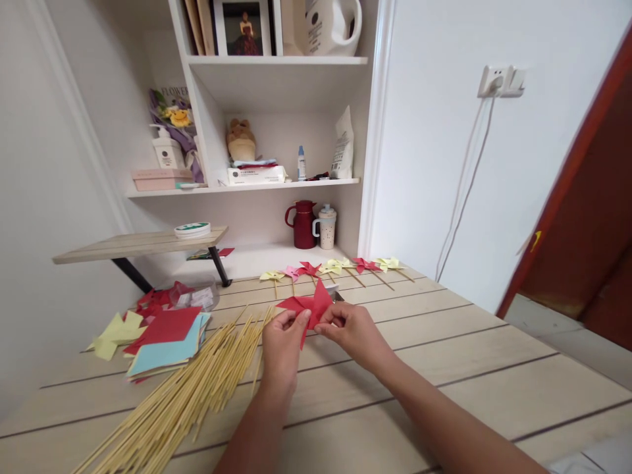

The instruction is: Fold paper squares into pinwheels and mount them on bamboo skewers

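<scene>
Both hands are meeting over the middle of the pale wooden plank table (444, 368), and between them is sitting a folded red paper pinwheel piece (310, 307), raised a little above the boards. The left hand (282, 343) is pinching its left lower edge, thumb and forefinger pressed together on the paper, the other fingers curled beneath. The right hand (351, 330) is gripping the right lower edge the same way, fingertips closed on the fold, so the red points are sticking up and out above both sets of fingers. One thin red tip is hanging down between the two hands.

Just to the left of the left hand a loose bundle of thin bamboo skewers (197, 388) is fanning across the table, its near ends running off toward the bottom edge. Beyond that is lying a stack of red and light-blue paper squares (165, 342), with yellow paper cut-outs (116, 332) beside it. Along the far edge of the table, behind the hands, a row of finished yellow, pink and red pinwheels on sticks (336, 268) is lying side by side. On the white shelf behind them are standing a dark red jug (302, 225) and a white lidded cup (326, 228).
</scene>
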A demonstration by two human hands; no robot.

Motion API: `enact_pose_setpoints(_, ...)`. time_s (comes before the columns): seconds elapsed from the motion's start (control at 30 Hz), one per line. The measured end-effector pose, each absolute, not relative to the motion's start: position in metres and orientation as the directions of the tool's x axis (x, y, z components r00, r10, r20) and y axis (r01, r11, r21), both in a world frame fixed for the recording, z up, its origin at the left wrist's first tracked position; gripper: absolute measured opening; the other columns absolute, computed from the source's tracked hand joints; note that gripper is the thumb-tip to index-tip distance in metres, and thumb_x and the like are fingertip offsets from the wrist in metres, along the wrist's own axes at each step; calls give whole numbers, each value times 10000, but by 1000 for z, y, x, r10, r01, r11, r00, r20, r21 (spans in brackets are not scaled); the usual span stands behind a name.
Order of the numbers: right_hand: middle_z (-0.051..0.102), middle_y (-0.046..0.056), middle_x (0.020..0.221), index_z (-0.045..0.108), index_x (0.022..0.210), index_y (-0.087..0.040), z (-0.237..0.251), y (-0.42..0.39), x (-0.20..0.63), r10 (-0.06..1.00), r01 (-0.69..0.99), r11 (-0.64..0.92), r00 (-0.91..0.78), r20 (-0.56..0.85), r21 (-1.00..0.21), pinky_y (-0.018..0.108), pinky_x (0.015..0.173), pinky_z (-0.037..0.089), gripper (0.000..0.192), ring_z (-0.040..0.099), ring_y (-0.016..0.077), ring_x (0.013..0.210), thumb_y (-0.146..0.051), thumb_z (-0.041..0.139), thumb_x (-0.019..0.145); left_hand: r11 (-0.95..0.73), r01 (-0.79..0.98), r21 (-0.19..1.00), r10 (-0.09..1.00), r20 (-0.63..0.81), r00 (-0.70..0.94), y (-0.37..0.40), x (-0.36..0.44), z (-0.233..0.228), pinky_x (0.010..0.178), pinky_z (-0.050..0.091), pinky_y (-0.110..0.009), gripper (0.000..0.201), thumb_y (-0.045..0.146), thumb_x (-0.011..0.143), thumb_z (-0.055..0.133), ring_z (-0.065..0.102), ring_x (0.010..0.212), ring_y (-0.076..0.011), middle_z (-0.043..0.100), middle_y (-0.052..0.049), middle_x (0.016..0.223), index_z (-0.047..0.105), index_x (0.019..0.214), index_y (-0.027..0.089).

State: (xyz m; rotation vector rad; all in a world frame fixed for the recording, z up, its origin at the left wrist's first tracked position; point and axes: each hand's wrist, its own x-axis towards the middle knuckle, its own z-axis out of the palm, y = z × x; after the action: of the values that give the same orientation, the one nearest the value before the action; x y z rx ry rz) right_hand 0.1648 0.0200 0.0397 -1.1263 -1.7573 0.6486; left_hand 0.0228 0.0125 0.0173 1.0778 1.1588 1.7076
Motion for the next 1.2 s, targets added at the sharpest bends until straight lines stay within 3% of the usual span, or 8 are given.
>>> enact_pose_setpoints(0.73,477,-55,528,643,584,-187,38,22,165,909,416,412,-133,394,-810,229,509,297,171,415,110,530,-277,727,704,-264,-78,961,925,230,-301,18,21,9,591,402,-241,262,417,667,787,552,616,-140,648,-6,650,725,722,168)
enact_pose_setpoints(0.83,475,-45,554,684,656,-203,40,23,169,884,410,451,-85,459,-793,247,515,339,161,427,126,539,-334,732,737,-282,-46,958,918,255,-305,19,17,10,607,402,-252,252,409,673,781,553,629,-152,652,-9,662,728,729,169)
enact_pose_setpoints(0.9,529,-9,673,716,764,-219,42,23,174,821,415,525,-19,570,-743,279,587,430,147,497,155,620,-364,707,782,-302,6,953,907,289,-306,19,14,12,617,397,-258,227,399,675,775,550,634,-160,655,-11,658,727,693,177)
enact_pose_setpoints(0.97,579,57,936,726,958,-248,45,23,179,723,443,610,29,691,-657,354,783,500,207,579,218,873,-382,699,803,-341,105,934,884,357,-303,18,12,15,633,393,-270,194,379,684,764,547,637,-173,657,-15,646,725,640,195)
enact_pose_setpoints(1.07,428,104,1365,612,1255,-324,47,23,185,648,516,652,2,762,-556,493,1054,396,503,423,313,1299,-416,738,776,-444,311,841,815,523,-250,17,13,18,728,397,-318,137,310,695,748,551,661,-205,669,-24,630,725,581,239)
enact_pose_setpoints(1.13,309,93,1503,553,1327,-354,47,23,187,670,562,633,-53,740,-532,549,1106,323,632,320,350,1394,-427,777,740,-503,409,761,772,609,-184,17,16,18,830,378,-367,124,262,700,736,567,689,-225,691,-31,647,731,577,268)
enact_pose_setpoints(1.2,303,93,1537,593,1285,-344,45,24,187,699,595,617,-114,706,-515,581,1111,288,627,297,373,1412,-396,819,703,-533,455,713,754,644,-127,17,18,17,900,343,-403,127,240,717,718,590,721,-238,716,-36,684,742,600,285)
